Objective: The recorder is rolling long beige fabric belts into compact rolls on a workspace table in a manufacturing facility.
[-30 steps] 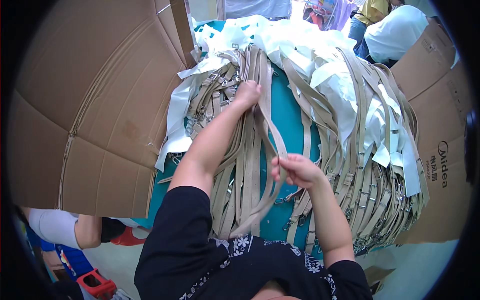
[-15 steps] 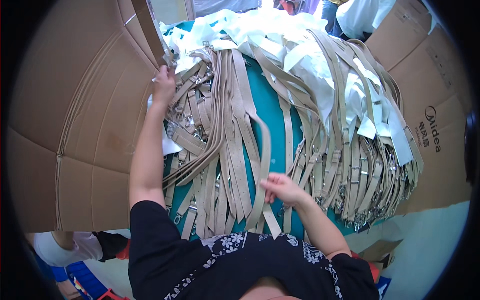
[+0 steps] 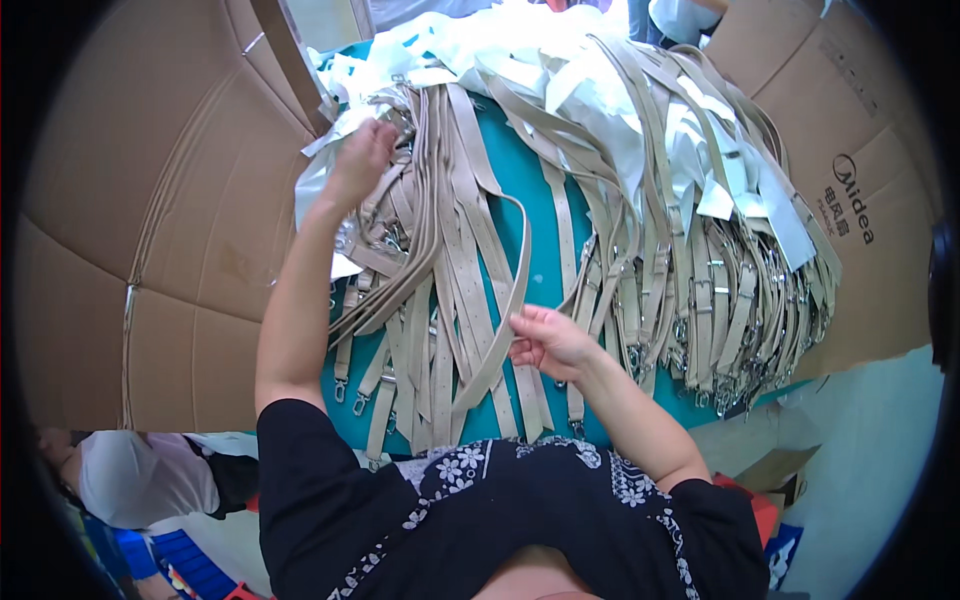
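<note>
Beige straps (image 3: 462, 255) with punched holes lie in a long bundle across a teal-covered table (image 3: 545, 275). Low in the middle, my right hand (image 3: 548, 340) pinches one beige strap (image 3: 523, 255) between thumb and fingers; it curves up from the bundle and its loose end hangs toward me. My left hand (image 3: 365, 157) reaches to the far left, over straps with metal buckles (image 3: 393, 232). Its fingers are curled and slightly blurred, and what they hold is hidden. Metal clips (image 3: 361, 402) hang from the strap ends at the near edge.
More beige straps with buckles and clips (image 3: 715, 300) are heaped at the right, draped over white sheets (image 3: 500, 40). Tall cardboard walls stand at the left (image 3: 190, 210) and right (image 3: 800, 130). Another person (image 3: 150, 478) is at the lower left, beyond the cardboard.
My left hand has moved right, from beside the cardboard edge to over the buckled straps. My right hand has risen slightly, still pinching the strap. The view has shifted a little.
</note>
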A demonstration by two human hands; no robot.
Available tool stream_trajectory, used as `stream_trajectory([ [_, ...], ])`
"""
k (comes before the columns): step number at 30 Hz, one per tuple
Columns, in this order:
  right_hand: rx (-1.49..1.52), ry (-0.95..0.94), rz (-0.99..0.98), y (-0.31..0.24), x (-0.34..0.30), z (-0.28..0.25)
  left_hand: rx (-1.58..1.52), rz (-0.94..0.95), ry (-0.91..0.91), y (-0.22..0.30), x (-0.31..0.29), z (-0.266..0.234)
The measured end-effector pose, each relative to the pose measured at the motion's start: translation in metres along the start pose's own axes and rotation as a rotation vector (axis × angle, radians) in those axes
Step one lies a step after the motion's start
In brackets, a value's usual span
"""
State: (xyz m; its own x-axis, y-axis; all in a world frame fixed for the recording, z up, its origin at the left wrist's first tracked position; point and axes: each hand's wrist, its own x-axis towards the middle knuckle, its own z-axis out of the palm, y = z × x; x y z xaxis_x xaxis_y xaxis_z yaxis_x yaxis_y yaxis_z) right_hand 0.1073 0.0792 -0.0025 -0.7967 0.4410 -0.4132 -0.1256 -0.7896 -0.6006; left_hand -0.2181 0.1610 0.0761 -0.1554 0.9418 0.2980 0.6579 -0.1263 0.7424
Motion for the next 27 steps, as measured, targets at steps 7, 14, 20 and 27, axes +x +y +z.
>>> stream_trajectory([
  [7, 0.089, 0.195, -0.427, -0.054, 0.002, -0.004, -0.891, -0.047, -0.493, 0.121, -0.149, 0.017],
  [14, -0.041, 0.238, -0.352, -0.046, 0.004, 0.008, -0.997, -0.278, -0.380, 0.109, -0.197, 0.076],
  [20, -0.416, 0.042, -0.222, -0.028, -0.014, 0.037, -0.836, -0.139, -0.339, 0.096, -0.197, 0.099],
  [27, -0.285, 0.146, -0.094, -0.009, -0.028, 0.025, -0.214, -0.155, -0.173, 0.089, -0.180, 0.113],
])
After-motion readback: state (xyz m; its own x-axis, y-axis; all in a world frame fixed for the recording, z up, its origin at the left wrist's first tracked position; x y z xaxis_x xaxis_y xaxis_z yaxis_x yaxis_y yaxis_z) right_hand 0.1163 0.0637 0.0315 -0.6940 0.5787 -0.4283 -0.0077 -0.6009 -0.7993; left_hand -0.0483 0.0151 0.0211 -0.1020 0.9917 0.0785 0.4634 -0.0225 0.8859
